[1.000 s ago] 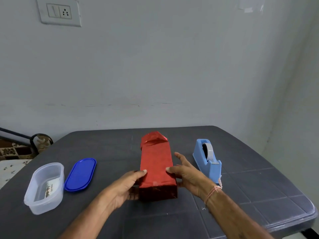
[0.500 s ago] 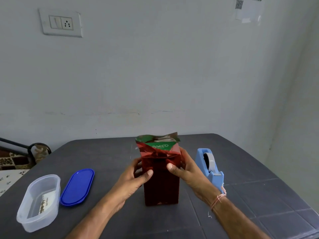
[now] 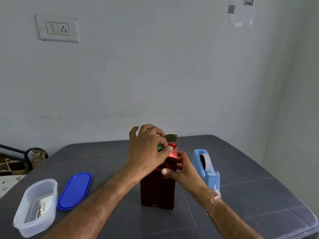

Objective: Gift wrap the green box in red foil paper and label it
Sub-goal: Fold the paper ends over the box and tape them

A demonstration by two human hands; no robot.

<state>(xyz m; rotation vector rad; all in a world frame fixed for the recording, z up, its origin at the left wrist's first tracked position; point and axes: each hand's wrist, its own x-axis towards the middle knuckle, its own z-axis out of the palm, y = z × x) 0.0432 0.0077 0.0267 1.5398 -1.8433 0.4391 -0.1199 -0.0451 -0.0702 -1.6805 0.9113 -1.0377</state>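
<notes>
The green box wrapped in red foil paper (image 3: 158,190) stands upright on the dark grey table (image 3: 241,169). A bit of its green top (image 3: 159,147) shows under my fingers, and a loose foil flap (image 3: 171,138) sticks up behind. My left hand (image 3: 146,152) lies over the top of the box, thumb pressing the foil at the upper front edge. My right hand (image 3: 183,171) grips the right side of the box, thumb on the front face. A label lies inside the clear tub (image 3: 37,207) at the front left.
A light blue tape dispenser (image 3: 207,167) stands just right of the box, close to my right wrist. A blue oval lid (image 3: 75,190) lies beside the clear tub. The table's rounded edge (image 3: 309,225) runs at the right front. A wall stands behind the table.
The box went from lying flat to standing upright. My left hand rose from the box's left side onto its top; my right hand stays on the right side.
</notes>
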